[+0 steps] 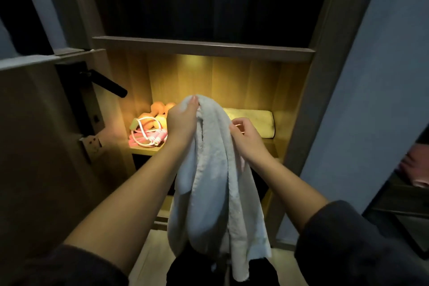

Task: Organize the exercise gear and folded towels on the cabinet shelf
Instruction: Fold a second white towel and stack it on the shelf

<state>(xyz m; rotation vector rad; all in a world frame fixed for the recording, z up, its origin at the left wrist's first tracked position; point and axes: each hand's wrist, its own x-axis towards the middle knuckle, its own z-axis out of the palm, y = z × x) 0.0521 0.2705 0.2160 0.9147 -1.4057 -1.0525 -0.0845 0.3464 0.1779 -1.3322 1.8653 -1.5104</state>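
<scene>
Holding the towel (213, 193) unfolded: our left hand (183, 123) pinches its top, our right hand (248, 139) grips a fold just lower and to the right. Its long axis hangs straight down from both hands, on our side of the shelf (144, 150). The folded towel (255, 121) lies just beyond the right hand, the nearer one. The dumbbells (157, 109) and jump rope (146, 137) lie beyond the left hand, to its left. Our call: fold first, then place it on the right.

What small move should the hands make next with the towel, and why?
Probably bring the right hand up to the left hand, folding the towel in half. It hangs loose and unfolded, the left hand pinching its top, the right gripping an edge lower, while a folded towel already lies on the shelf.
</scene>
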